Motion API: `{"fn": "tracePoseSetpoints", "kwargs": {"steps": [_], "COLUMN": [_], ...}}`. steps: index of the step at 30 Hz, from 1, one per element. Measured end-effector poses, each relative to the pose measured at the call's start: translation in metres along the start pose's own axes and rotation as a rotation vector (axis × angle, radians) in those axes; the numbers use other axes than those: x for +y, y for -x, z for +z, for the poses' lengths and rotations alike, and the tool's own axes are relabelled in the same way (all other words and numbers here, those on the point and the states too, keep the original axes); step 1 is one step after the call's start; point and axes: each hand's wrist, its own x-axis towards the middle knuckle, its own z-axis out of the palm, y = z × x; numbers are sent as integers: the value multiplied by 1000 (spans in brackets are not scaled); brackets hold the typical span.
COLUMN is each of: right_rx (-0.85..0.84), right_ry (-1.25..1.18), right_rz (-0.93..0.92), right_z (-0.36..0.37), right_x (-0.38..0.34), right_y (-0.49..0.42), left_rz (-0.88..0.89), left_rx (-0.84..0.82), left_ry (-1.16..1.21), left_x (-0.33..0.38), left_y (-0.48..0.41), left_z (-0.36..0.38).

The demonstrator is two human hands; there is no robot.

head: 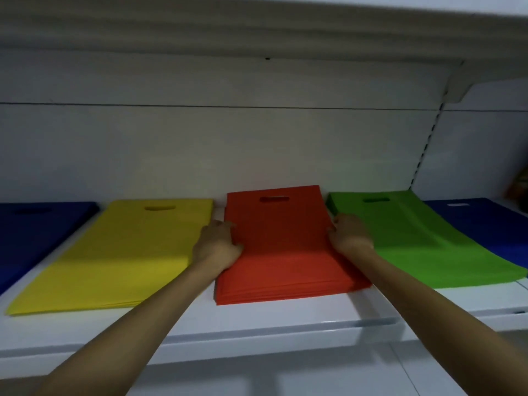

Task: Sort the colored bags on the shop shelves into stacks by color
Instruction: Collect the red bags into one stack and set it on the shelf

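Colored bags, lying flat in five stacks side by side along the white shelf [285, 318] across the middle of the frame. Starting at the far left edge with the left blue stack [31, 235], then showing the yellow stack [120, 252] just beside it, the red stack [285, 252] at centre, the green stack [428, 238] right of centre and the right blue stack [491, 224] at the far right. Showing a slot handle near the far end of the yellow, red and green stacks, close to the pale back panel [200, 144]. Gripping the left edge of the red stack with the left hand [217, 247], thumb lying on the red top and fingers curling down over the edge, in the narrow gap beside the yellow stack. Gripping the right edge of the same stack with the right hand [350, 234], fingers curling round the edge and knuckles sitting against the left side of the green stack. Reaching up from the bottom corners of the frame with both bare forearms. Fanning slightly at the near end of the red stack, with the layered edges showing. Rumpling in soft ridges across the top green bag. Meeting the right blue stack along the green stack's right edge; touching or overlapping, impossible to tell. Hanging across the top of the frame, blurred, an upper shelf [257, 27] with a bracket [454, 87] at the upper right.
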Motion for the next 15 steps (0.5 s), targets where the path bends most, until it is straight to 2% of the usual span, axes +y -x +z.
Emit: {"fn": "tracePoseSetpoints", "kwargs": {"steps": [3, 8, 12, 15], "right_rx": [10, -50, -102, -123], "right_ry": [-5, -31, -53, -184], "right_rz": [-51, -73, -78, -31], "right_z": [6, -2, -9, -7], "right_x": [-5, -7, -12, -16], "right_y": [4, 7, 12, 14], "left_rz": [-8, -123, -120, -168], "left_rx": [27, 131, 72, 78], "left_ry": [68, 313, 362, 580], "left_x": [8, 11, 11, 11], "left_y": [2, 2, 0, -4], "left_z": [8, 14, 11, 13]}}
